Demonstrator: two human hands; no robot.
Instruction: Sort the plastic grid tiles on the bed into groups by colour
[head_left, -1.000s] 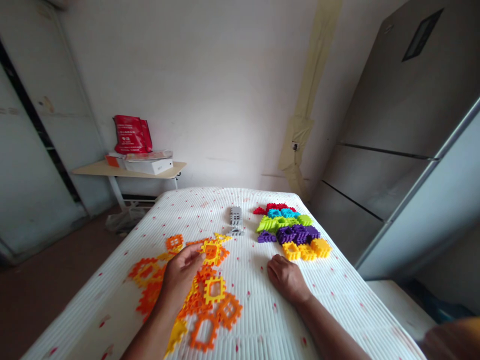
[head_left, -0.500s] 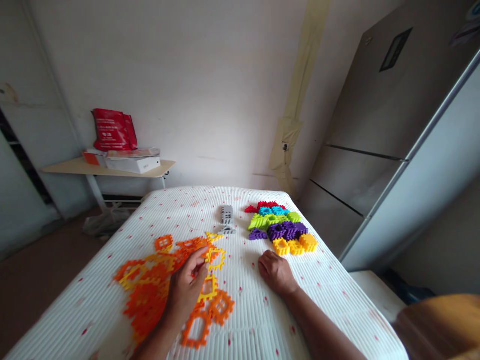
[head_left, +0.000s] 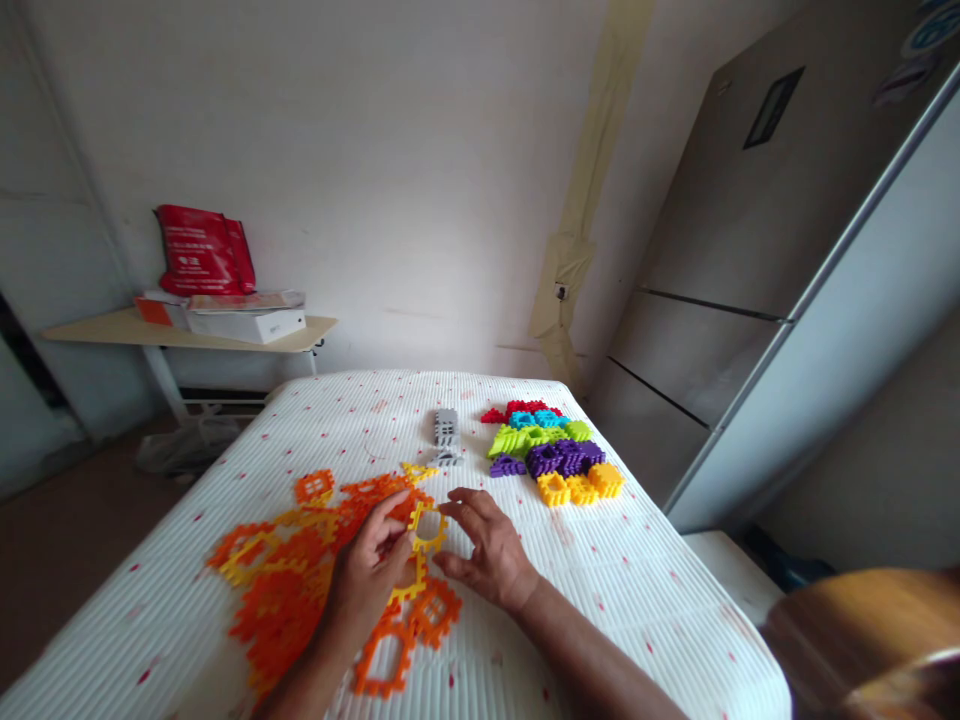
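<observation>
My left hand pinches the left edge of a yellow building-block piece, a flat toothed frame with a rounded opening. From the right, my right hand reaches toward that piece with thumb and fingers spread; I cannot tell whether its fingertips touch it. Beneath and around my left hand lies a loose heap of orange pieces with some yellow ones mixed in. An orange window piece and an orange arched piece lie flat at the heap's near right side.
Sorted stacks stand at the right: red, blue, green, purple and yellow-orange. Grey pieces stand in mid-table. A fridge rises at right; a side table holds a red bag.
My right hand has moved left from beside the yellow-orange stacks and opened near the yellow piece. My left hand still pinches that piece. The camera view has shifted slightly.
</observation>
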